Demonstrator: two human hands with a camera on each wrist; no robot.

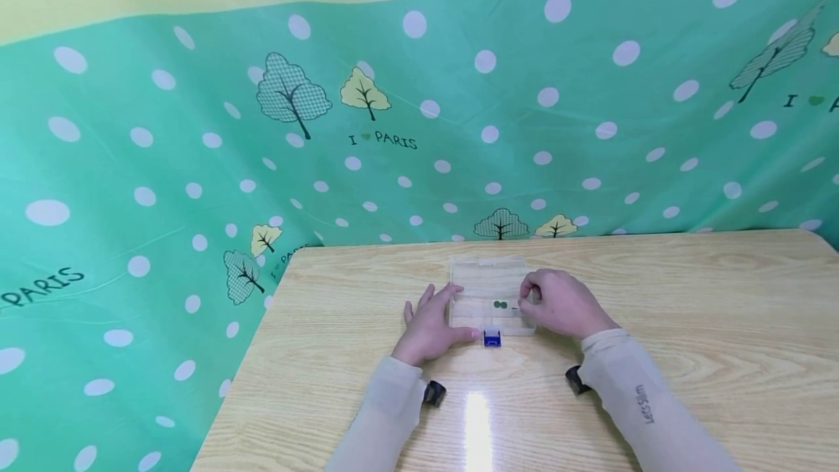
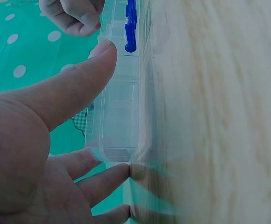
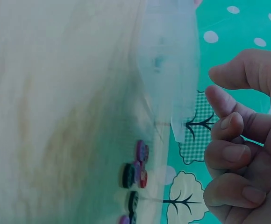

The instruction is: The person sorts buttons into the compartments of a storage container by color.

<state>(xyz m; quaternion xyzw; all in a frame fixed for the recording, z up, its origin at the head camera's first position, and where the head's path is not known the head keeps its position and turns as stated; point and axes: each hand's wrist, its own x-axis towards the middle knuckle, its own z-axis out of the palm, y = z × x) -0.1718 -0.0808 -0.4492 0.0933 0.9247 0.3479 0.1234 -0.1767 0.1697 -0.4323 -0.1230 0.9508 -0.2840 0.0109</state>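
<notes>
A clear plastic compartment box (image 1: 472, 317) lies on the table, a blue latch (image 1: 492, 339) at its front. Two small green discs (image 1: 500, 305) show inside it. My left hand (image 1: 432, 330) spans the box's left front corner. Its straight thumb (image 2: 86, 70) lies along the front, and outstretched fingers (image 2: 105, 184) touch or nearly touch the end wall. Over the right end of the box is my right hand (image 1: 560, 302). In the right wrist view its thumb and index fingertips stand slightly apart, nothing visible between them; the other fingers are loosely bent.
Several button-like pieces (image 3: 135, 172), dark green, purple and red, lie on the table beyond the box in the right wrist view; the right hand seems to hide them in the head view. A green dotted cloth (image 1: 393, 93) hangs behind the wooden table (image 1: 708, 326).
</notes>
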